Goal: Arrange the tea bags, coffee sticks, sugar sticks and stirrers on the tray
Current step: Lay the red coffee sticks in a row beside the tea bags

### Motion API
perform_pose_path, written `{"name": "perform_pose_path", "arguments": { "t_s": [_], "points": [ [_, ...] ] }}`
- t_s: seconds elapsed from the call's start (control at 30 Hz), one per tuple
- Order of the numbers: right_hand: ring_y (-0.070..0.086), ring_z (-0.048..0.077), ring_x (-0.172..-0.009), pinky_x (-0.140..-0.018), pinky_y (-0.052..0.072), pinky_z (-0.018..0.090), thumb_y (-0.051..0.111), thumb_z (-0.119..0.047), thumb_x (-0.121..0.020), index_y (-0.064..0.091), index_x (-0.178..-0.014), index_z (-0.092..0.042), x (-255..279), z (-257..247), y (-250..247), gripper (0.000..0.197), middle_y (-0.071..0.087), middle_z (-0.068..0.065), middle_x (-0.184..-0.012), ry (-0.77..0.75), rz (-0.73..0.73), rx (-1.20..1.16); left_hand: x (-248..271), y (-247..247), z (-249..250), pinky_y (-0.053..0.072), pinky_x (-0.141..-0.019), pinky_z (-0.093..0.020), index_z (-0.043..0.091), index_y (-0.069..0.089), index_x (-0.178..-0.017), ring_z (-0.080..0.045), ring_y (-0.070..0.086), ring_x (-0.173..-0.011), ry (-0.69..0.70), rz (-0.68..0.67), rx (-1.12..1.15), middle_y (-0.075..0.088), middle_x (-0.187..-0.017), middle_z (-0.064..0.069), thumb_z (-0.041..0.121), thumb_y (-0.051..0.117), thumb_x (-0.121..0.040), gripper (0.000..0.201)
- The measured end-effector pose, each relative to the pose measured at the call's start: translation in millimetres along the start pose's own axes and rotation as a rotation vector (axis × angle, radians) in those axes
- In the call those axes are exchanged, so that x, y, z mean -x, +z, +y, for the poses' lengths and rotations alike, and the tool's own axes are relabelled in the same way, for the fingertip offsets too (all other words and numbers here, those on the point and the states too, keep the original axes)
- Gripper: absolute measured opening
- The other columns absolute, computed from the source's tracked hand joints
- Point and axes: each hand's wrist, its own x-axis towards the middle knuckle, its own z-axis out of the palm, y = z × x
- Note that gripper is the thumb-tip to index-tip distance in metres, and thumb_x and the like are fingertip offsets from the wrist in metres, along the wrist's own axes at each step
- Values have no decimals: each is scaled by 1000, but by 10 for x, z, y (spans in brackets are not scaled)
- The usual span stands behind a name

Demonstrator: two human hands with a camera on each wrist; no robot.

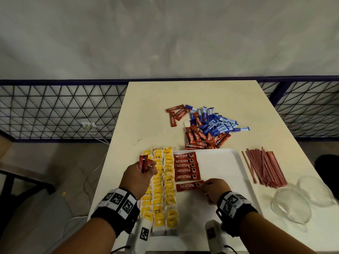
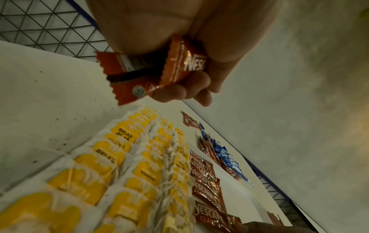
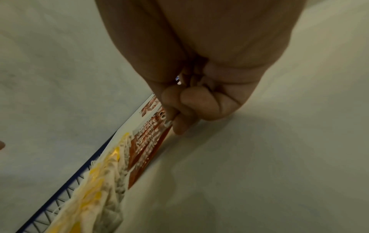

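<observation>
A white tray (image 1: 222, 162) lies at the table's near edge. Yellow tea bags (image 1: 161, 186) fill its left side in three rows. Beside them, several red coffee sticks (image 1: 185, 166) lie in a column. My right hand (image 1: 213, 190) pinches the right end of one more coffee stick (image 1: 187, 186) at the foot of that column, low on the tray. My left hand (image 1: 139, 176) hovers over the tea bags and grips a few red coffee sticks (image 2: 157, 71). Loose coffee sticks (image 1: 203, 138) and blue sugar sticks (image 1: 218, 123) lie heaped beyond the tray. Red stirrers (image 1: 264, 167) lie right of it.
Two clear glass bowls (image 1: 293, 204) sit on the table at the near right. A few stray coffee sticks (image 1: 175, 114) lie farther back. A wire-mesh fence (image 1: 55, 110) runs behind the table. A white cable (image 1: 95, 136) trails on the floor at left.
</observation>
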Motion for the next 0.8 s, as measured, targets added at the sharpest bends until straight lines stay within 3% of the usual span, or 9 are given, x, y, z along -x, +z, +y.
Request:
{"name": "perform_pose_path", "arguments": {
  "t_s": [0.07,0.17,0.3,0.63,0.8],
  "points": [
    [61,26,-62,-64,56,36,70,-40,-82,63,-69,-18,-9,-27,57,26,67,8,-72,-1,36,101,18,-34,-22,44,-56,-29,26,68,-92,-8,50,-46,6,4,2,73,-83,-1,17,62,-91,11],
    [67,28,-79,-78,57,38,66,-44,-82,64,-71,-18,-11,-50,100,28,70,7,-80,-5,61,223,37,-83,-43,44,-57,-30,29,66,-87,-10,50,-48,17,14,-5,73,-83,-1,17,62,-91,14],
    [66,23,-77,-78,57,35,63,-45,-84,68,-76,-16,-6,-93,102,31,70,4,-79,18,68,302,24,-126,-96,44,-60,-33,31,68,-80,-18,49,-51,17,33,-4,73,-82,-2,18,64,-89,17],
    [66,23,-80,-80,56,34,61,-44,-86,70,-84,-13,-10,-112,100,32,71,4,-84,28,77,377,-4,-136,-124,43,-66,-33,29,68,-86,-14,51,-55,16,15,7,74,-85,0,20,64,-89,10],
    [66,22,-83,-83,55,36,60,-46,-86,70,-85,-15,-30,-91,113,33,71,3,-86,21,95,370,18,-142,-84,44,-61,-30,28,67,-88,-11,51,-51,16,8,-5,74,-85,-1,19,63,-90,10]
  ]
}}
